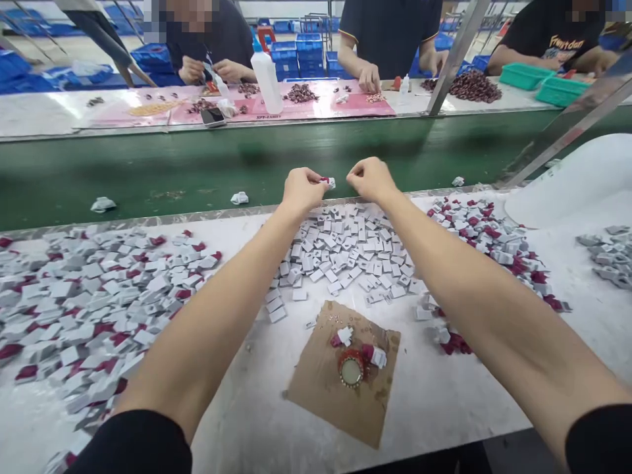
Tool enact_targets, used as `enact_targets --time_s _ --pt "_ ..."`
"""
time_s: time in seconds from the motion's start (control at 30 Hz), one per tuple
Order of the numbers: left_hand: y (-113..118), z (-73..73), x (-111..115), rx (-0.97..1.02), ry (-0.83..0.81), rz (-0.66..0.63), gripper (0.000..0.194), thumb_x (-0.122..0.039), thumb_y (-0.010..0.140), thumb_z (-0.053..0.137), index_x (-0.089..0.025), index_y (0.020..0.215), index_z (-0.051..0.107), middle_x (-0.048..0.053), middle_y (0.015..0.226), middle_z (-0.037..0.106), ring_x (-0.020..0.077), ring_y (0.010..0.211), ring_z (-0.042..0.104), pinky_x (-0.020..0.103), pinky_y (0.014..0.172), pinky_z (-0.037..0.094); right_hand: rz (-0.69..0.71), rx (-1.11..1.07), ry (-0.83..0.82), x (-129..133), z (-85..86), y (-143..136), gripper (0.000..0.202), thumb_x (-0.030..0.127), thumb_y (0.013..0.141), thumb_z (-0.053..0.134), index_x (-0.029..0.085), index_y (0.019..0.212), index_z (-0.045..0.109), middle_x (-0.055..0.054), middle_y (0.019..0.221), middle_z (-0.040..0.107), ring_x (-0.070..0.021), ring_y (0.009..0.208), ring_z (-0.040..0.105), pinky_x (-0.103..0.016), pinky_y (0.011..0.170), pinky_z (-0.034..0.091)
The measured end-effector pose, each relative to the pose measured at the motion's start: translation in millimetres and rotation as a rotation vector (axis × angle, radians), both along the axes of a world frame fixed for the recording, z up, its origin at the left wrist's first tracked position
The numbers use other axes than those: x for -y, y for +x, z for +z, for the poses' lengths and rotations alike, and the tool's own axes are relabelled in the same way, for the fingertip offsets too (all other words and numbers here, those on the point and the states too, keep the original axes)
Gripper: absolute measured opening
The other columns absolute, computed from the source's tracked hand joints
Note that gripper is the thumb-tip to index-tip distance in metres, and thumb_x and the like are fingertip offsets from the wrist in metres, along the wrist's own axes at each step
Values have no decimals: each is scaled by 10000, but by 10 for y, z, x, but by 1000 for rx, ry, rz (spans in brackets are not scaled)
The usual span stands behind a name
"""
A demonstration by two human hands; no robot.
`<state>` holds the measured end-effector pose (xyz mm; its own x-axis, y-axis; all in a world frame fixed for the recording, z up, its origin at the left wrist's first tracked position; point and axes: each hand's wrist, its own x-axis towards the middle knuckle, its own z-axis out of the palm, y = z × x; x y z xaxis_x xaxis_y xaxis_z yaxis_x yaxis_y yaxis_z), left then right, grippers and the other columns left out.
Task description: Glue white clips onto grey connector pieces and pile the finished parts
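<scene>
My left hand (302, 189) pinches a small white-and-maroon plastic part (330, 182) between thumb and fingers, over the table's far edge. Just to its right, my right hand (374, 179) is closed in a pinch; what it holds, if anything, is too small to make out. The two hands are apart. Below them lies a heap of small white plastic blocks (353, 243). Nearer to me, a brown cardboard sheet (320, 388) bears a round bottle-cap-like piece (351, 370) with a red surround. Two white-and-maroon parts (378, 356) lie beside it.
White-and-maroon parts are heaped at the left (103, 289) and right (486, 230). Beyond the table runs a green conveyor belt (197, 164) carrying several pale pieces. Across it, people work at another table with a white bottle (267, 82) and teal trays (563, 91). Slanted metal posts (457, 56) stand there.
</scene>
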<state>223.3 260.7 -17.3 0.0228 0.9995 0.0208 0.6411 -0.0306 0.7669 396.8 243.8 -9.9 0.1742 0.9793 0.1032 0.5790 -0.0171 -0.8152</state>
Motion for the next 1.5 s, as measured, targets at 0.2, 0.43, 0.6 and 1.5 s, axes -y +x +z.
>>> enact_targets --time_s 0.2,0.43,0.6,1.5 --pt "318 64 -169 -120 -136 -124 130 -148 862 821 -199 974 777 123 999 805 328 957 757 446 861 619 -39 -233 17 741 127 430 55 186 1003 796 155 971 828 -112 945 839 -245 851 846 -467 945 737" --pt "395 279 292 -379 -34 -324 429 -242 810 862 -201 1231 789 207 1453 699 464 1499 520 550 1256 423 -64 -686 -27 1904 105 742 418 519 794 1046 203 1017 886 -93 1017 868 -272 980 868 -439 919 754" --pt "430 291 508 -513 -107 -398 146 -288 821 842 -180 918 835 240 1121 794 544 1422 543 644 1192 444 -149 -826 18 2234 135 629 483 500 772 1071 227 1128 893 -52 953 850 -201 855 835 -343 790 730" --pt "-77 433 1050 -13 -33 -503 268 -317 953 783 -181 1175 847 142 1207 849 296 1125 777 411 989 586 56 -534 -51 3531 -16 -112 210 352 1064 781 367 1239 897 -69 1209 857 -279 1091 848 -378 879 747"
